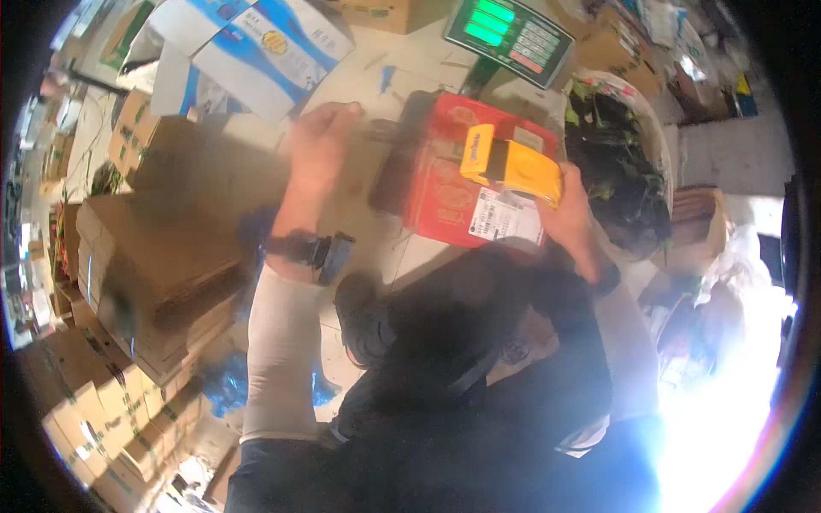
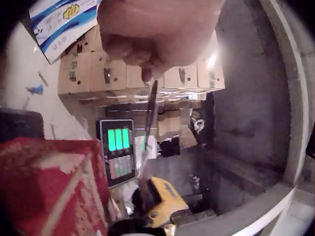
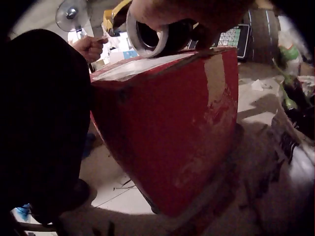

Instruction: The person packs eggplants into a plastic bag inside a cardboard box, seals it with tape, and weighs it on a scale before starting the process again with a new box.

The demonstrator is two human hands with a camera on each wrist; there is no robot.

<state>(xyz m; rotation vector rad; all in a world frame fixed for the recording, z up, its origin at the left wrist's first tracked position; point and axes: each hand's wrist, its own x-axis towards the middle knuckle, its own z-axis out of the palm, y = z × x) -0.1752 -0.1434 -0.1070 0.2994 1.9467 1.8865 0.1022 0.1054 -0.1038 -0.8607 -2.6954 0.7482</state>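
Note:
My right hand (image 1: 569, 214) grips a yellow tape dispenser (image 1: 522, 167) over the red box (image 1: 445, 201). The dispenser's tape roll (image 3: 165, 42) shows close above the box top in the right wrist view. Off to the left of the box, my left hand (image 1: 321, 141) has its fingers curled on the end of a strip of tape (image 2: 152, 103). That strip runs taut and thin to the dispenser, seen in the left wrist view. A white printed label (image 1: 500, 221) lies on the box top.
Behind the box stands a scale display (image 1: 510, 38) with green digits. A basin of dark vegetables (image 1: 616, 162) sits to the right. Brown cartons (image 1: 162, 274) are stacked at left, and a blue-and-white carton (image 1: 265, 56) lies at the back left.

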